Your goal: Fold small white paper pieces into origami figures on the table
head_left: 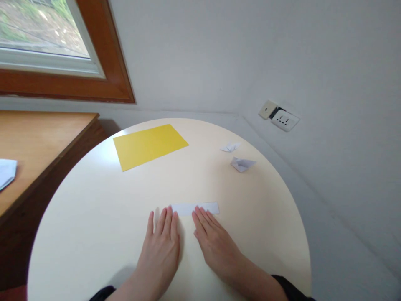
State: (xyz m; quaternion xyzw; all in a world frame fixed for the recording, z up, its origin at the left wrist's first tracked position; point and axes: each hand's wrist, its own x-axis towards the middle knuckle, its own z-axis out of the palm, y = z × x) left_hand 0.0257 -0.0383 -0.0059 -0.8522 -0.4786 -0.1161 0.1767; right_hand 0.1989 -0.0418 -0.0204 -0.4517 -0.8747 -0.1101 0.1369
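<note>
A narrow white strip of folded paper [194,208] lies flat on the round cream table [94,209]. My left hand [163,242] rests palm down, its fingertips pressing the strip's left end. My right hand [214,242] lies flat beside it, fingertips on the strip's lower edge near the middle. Both hands have their fingers stretched out and grip nothing. Further back on the table sits a yellow sheet of paper [149,145].
Two small folded white paper figures [242,164] [230,147] sit at the table's back right. A wooden desk [34,142] with a white paper [6,172] stands at left under a window [40,29]. A wall socket [283,120] is at right.
</note>
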